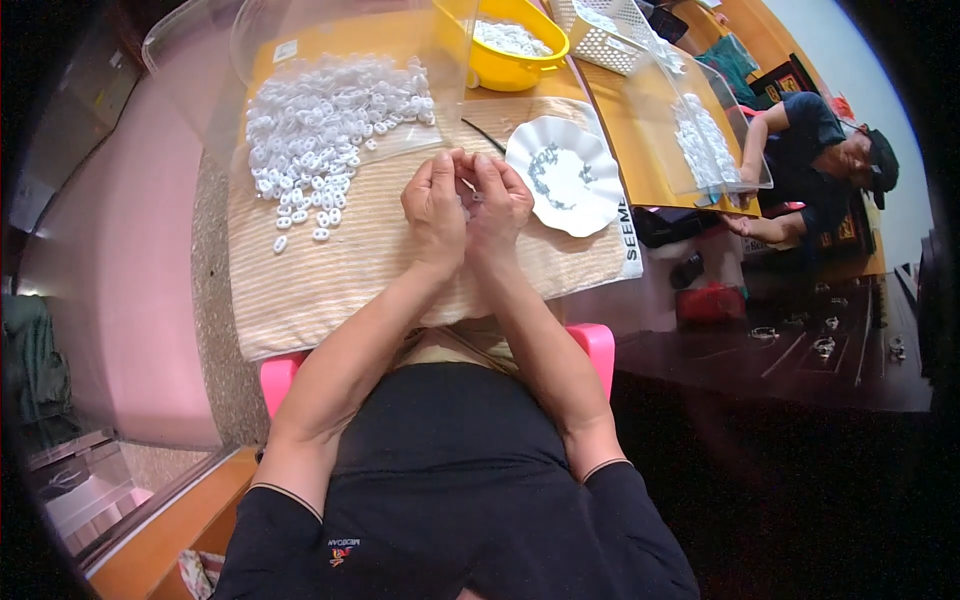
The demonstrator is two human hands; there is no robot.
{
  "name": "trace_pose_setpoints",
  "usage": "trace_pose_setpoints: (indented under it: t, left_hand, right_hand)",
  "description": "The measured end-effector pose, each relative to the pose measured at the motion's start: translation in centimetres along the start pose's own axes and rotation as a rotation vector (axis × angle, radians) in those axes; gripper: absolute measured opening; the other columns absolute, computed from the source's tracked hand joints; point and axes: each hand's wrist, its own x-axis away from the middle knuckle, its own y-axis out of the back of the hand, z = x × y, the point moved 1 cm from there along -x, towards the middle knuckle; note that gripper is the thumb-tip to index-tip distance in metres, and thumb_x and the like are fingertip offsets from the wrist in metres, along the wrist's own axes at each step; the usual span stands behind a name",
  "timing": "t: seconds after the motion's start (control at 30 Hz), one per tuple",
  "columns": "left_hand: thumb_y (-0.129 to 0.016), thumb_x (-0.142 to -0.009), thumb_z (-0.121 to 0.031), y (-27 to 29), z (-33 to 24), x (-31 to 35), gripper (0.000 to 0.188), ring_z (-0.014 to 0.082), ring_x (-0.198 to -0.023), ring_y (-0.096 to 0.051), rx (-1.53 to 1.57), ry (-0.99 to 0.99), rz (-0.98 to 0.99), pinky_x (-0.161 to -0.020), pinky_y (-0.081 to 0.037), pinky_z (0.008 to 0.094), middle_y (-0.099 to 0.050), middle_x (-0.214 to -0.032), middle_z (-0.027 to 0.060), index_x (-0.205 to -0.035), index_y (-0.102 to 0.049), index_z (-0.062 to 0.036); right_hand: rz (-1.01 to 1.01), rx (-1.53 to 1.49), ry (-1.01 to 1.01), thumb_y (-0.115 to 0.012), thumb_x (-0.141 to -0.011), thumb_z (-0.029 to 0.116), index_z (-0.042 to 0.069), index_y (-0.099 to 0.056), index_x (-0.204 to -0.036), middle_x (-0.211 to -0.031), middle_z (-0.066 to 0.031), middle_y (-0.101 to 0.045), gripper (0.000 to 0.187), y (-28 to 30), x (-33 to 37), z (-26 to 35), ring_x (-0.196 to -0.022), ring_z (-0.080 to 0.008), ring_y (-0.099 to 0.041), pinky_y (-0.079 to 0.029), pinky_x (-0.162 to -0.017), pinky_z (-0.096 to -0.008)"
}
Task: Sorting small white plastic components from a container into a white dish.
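Bunching their fingertips together, the left hand (434, 210) and right hand (499, 208) seem to pinch something small, too hidden to identify, above the beige-striped cloth (335, 285); white oval two-holed plastic pieces (325, 125) spread leftward, a scalloped white dish (598, 212) of tiny grey parts (544, 180) rightward.

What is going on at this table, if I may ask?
A person's left hand and right hand meet above a striped cloth, fingertips close together; anything between them is hard to make out. To their left, small white two-holed oval pieces spill from a clear tray onto the cloth. To their right sits a white scalloped dish of small greyish bits. Further right, a co-worker reaches toward another tray.
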Motion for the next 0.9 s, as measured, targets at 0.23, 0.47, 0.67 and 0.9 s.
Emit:
trace_pose_setpoints:
  t: [0.23, 0.47, 0.67, 0.9]
  left_hand:
    - [-0.047, -0.1, -0.025, 0.6, 0.1, -0.2, 0.032, 0.0106, -0.077, -0.058, 0.093, 0.026, 0.071, -0.072, -0.047, 0.0238, -0.065, -0.087, 0.0043, -0.099, -0.067, 0.0011]
    - [-0.044, -0.101, -0.022, 1.2, 0.4, -0.8, 0.03, 0.0118, -0.084, -0.061, 0.103, 0.014, 0.146, -0.077, -0.049, 0.0248, -0.067, -0.093, 0.0038, -0.105, -0.066, -0.0018]
    - [-0.044, -0.102, -0.028, 2.6, 0.2, -0.6, 0.034, 0.0122, -0.092, -0.062, 0.044, 0.049, 0.144, -0.082, -0.049, 0.0249, -0.067, -0.103, 0.0048, -0.112, -0.064, -0.003]
    - [-0.039, -0.103, -0.036, 2.6, 0.0, -0.2, 0.043, 0.0135, -0.099, -0.061, -0.052, 0.052, 0.193, -0.085, -0.046, 0.0252, -0.066, -0.11, 0.0053, -0.119, -0.061, -0.0025]
  right_hand:
    - [0.026, 0.051, 0.006, -0.062, -0.091, 0.012, -0.002, -0.063, -0.093, -0.09, -0.0126, -0.068, 0.014, 0.6, -0.2, 0.0, -0.08, -0.0184, -0.067, -0.058, -0.073, -0.0307]
    - [0.094, 0.076, 0.062, -0.063, -0.091, 0.016, 0.003, -0.065, -0.089, -0.084, -0.0061, -0.068, 0.014, 0.5, 0.0, 0.6, -0.074, -0.0132, -0.064, -0.055, -0.07, -0.0273]
    - [0.107, 0.178, 0.104, -0.059, -0.094, 0.015, -0.002, -0.065, -0.09, -0.08, -0.0074, -0.068, 0.019, 0.0, 0.3, 1.0, -0.072, -0.0128, -0.065, -0.056, -0.072, -0.0274]
    - [0.149, 0.261, 0.184, -0.057, -0.097, 0.023, -0.003, -0.067, -0.089, -0.08, -0.0068, -0.068, 0.028, 0.3, 0.4, 1.9, -0.072, -0.0108, -0.063, -0.054, -0.069, -0.0244]
